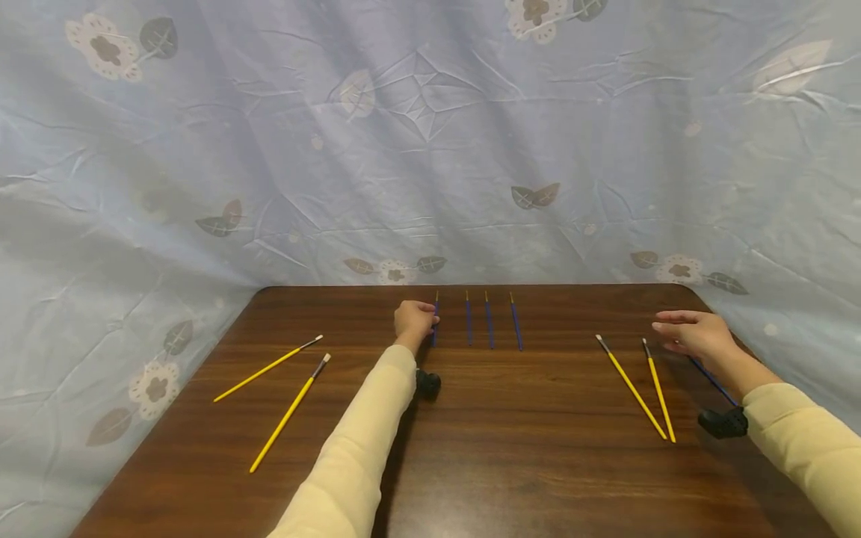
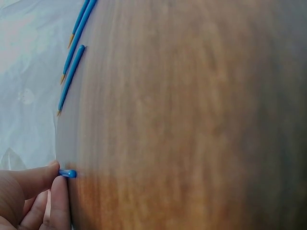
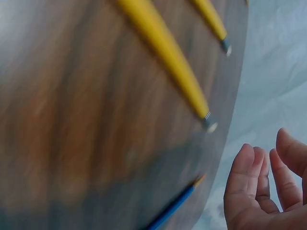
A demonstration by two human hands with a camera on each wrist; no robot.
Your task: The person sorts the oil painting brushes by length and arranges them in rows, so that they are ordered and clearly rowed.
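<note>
My left hand (image 1: 413,320) pinches a thin blue paintbrush (image 2: 69,173) between thumb and fingers at the far side of the table. Its yellowish tip points toward the back edge in the head view. Just right of it, three more blue paintbrushes (image 1: 489,325) lie side by side. Over on the right, my right hand (image 1: 699,340) is held above the table with fingers loosely bent and nothing between them. Another blue paintbrush (image 3: 172,206) lies below that hand, partly hidden by it in the head view.
Two yellow paintbrushes (image 1: 631,385) with pale bristles lie left of my right hand, their handle ends close together. Two more yellow paintbrushes (image 1: 291,412) lie apart on the left side. A patterned cloth (image 1: 430,164) hangs behind the brown wooden table (image 1: 511,463).
</note>
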